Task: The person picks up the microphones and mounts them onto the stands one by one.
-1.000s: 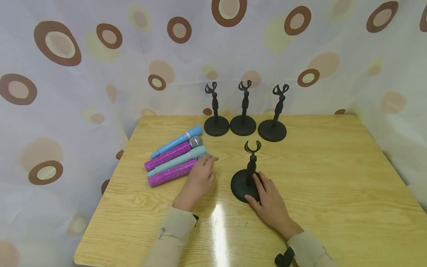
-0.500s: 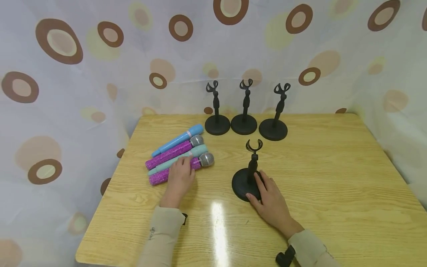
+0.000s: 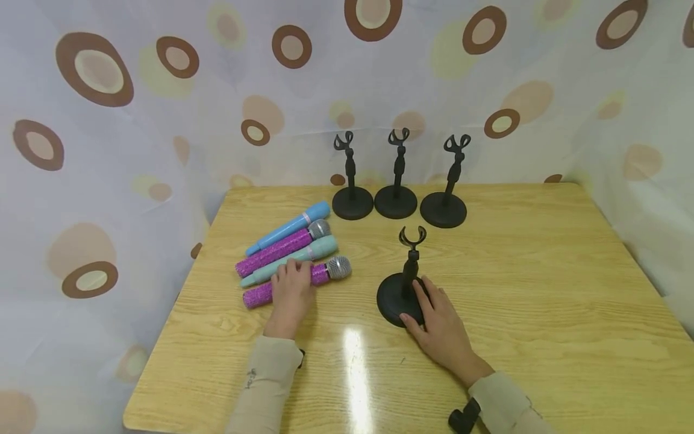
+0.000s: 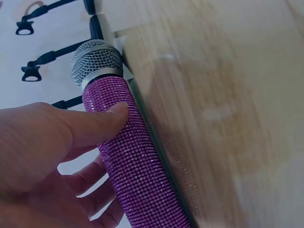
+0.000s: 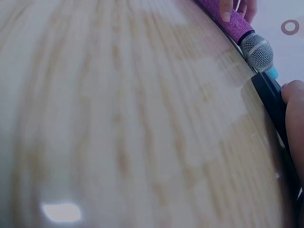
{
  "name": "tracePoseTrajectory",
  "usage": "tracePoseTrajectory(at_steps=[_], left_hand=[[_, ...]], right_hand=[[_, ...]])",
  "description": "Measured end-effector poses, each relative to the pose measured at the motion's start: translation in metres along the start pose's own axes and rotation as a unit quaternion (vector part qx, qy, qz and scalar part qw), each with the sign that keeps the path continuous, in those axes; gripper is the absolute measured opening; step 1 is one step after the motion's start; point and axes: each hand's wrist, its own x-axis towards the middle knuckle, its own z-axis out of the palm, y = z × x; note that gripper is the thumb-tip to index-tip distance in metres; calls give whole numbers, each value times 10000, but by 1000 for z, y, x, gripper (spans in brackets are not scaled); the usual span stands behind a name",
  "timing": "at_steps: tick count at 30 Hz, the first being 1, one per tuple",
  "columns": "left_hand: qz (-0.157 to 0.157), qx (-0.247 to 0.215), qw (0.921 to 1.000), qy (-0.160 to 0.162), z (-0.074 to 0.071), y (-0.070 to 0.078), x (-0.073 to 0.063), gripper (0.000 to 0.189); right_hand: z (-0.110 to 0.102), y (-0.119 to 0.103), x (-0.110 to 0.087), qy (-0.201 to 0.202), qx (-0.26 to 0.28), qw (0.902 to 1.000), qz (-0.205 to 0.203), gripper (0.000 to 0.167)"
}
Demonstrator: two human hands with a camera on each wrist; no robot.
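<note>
A purple glitter microphone (image 3: 257,296) with a silver mesh head is gripped across its body by my left hand (image 3: 293,293). In the left wrist view the thumb lies over the sparkly microphone (image 4: 137,164), with the other fingers on its far side. My right hand (image 3: 444,334) rests on the round black base of a microphone stand (image 3: 393,299), its index fingertip near the upright and its thumb on the base. That stand's U-shaped clip (image 3: 413,237) holds nothing. From the right wrist, the base (image 5: 270,97) shows edge-on, with the thumb touching it.
Behind the held microphone lie a mint-green microphone (image 3: 320,247), another purple glitter microphone (image 3: 279,249) and a blue microphone (image 3: 287,229). Three more black stands (image 3: 352,205) line the back of the wooden table (image 3: 542,289), before a patterned cloth (image 3: 206,132).
My left hand has moved back from the silver head to the microphone's body, then drawn the microphone slightly toward me, away from the mint-green one. The right hand stays on the stand's base.
</note>
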Motion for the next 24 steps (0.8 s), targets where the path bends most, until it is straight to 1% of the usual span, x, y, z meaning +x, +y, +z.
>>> tracePoseTrajectory(at_steps=[2,6,9,13,15,17,20,22,24], left_hand=[[-2,-35,10000,-68,2,0,0,46],[138,-89,9999,0,4,0,-1,46],[167,-84,9997,-152,4,1,0,45],[59,-160,9985,-521,5,5,1,46],[41,-232,9983,-535,4,8,1,46],[114,-293,9986,-432,1,12,3,45],[312,-485,9982,-151,-3,19,6,45],[432,-673,9968,7,-6,23,9,46],[483,-885,9949,78,-8,27,12,48]], right_hand=[[0,0,0,-37,1,10000,24,74],[1,1,0,-63,13,10000,64,75],[0,0,0,-53,17,10000,72,74],[-1,-1,-2,-58,22,9999,85,74],[-1,-1,-2,-61,28,9999,85,74],[-1,-1,-2,-66,32,9999,87,74],[-1,-1,-1,-64,28,9999,84,75],[-1,-1,-1,-63,18,9999,92,75],[0,0,0,-55,21,9999,100,75]])
